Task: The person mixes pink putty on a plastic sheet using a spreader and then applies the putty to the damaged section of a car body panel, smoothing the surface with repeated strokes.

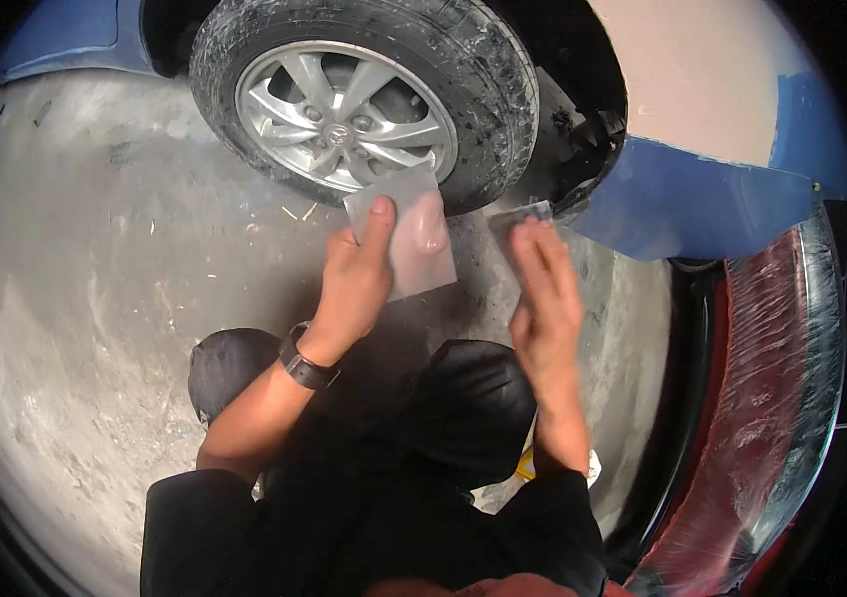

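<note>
Holding a flat, cloudy white square sheet [423, 275] in the middle of the frame, the left hand [357, 279] has its thumb on top. A soft, shiny pink blob of paste [428, 225] sits on the sheet. Just right of the middle, the right hand [550, 291] holds a thin, dark grey flat tool [504, 228], fingers nearly straight and a bit blurry. The tool and the sheet are apart. A dusty black rubber tyre [493, 109] with a silver metal spoked wheel [376, 75] fills the top middle. At the upper right is a blue car panel [687, 199] with a big pale pinkish patch [702, 75]. Something red under crinkly clear plastic [756, 398] is at the right edge. Grey, stained floor [95, 269] spreads across the left.
</note>
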Demonstrator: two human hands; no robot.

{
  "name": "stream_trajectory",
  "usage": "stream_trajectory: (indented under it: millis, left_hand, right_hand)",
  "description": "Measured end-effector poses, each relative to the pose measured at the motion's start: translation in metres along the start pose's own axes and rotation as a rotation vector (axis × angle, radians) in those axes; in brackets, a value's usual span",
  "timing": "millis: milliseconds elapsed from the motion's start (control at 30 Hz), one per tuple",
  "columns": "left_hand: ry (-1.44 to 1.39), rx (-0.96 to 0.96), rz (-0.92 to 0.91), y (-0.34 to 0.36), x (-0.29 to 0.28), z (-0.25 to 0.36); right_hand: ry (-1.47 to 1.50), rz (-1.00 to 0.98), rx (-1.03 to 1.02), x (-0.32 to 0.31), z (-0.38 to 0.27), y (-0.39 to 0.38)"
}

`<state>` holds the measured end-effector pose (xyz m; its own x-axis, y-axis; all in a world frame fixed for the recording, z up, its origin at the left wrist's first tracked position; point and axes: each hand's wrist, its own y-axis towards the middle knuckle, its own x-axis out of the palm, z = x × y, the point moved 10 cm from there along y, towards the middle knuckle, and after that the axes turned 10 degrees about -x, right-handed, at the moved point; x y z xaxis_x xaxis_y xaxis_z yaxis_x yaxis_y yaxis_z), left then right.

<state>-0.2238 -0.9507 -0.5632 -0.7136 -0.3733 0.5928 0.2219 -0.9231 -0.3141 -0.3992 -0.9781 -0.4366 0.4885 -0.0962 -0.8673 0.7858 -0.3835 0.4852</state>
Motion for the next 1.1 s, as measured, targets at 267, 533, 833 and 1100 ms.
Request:
stream_trajectory:
  millis: [267, 533, 833, 1100]
  left_hand:
    - [0.100, 0.121, 0.134, -0.008, -0.002, 0.015]
    - [0.269, 0.063, 0.022, -0.003, 0.006, 0.004]
    - [-0.024, -0.077, -0.026, 0.008, 0.005, -0.018]
    - [0.252, 0.036, 0.092, -0.002, 0.001, 0.004]
  right_hand:
    - [-0.354, -0.324, -0.095, 0.021, -0.041, 0.016]
    - [-0.430, -0.202, -0.062, -0.005, -0.042, 0.025]
    - [0.467, -0.011, 0.103, 0.006, -0.016, 0.019]
    - [0.008, -0.135, 0.107, 0.022, 0.018, -0.015]
